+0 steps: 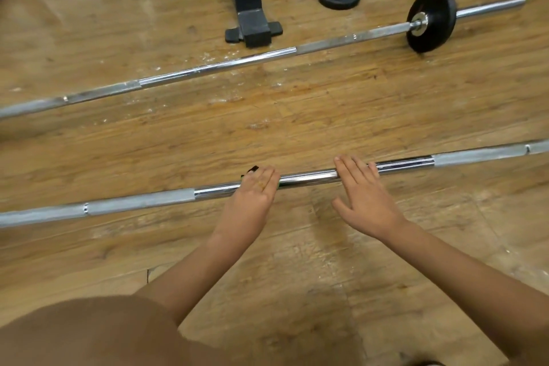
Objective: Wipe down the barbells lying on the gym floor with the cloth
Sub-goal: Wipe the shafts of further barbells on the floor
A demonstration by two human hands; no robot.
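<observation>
On the near barbell (312,178), at its smooth middle stretch, the left hand (254,190) bears down on the cloth (253,169). Only dark and green scraps of it peek out round the hand. Its fingers (267,180) lie pressed together; whether they curl round the bar I cannot tell. Just along the bar to the right, the right hand (367,199) rests on it with straight, slightly spread fingers, seemingly steadying it. The wiping of this bar looks to be in hand. The next move likely calls for sliding the cloth along toward the rough grip sections at either side, with the bar kept from rolling. Beyond this bar, well apart on the floor (297,116), the far barbell (208,67) carries a black plate (430,19) and looks not yet wiped. No containers are to be seen.
</observation>
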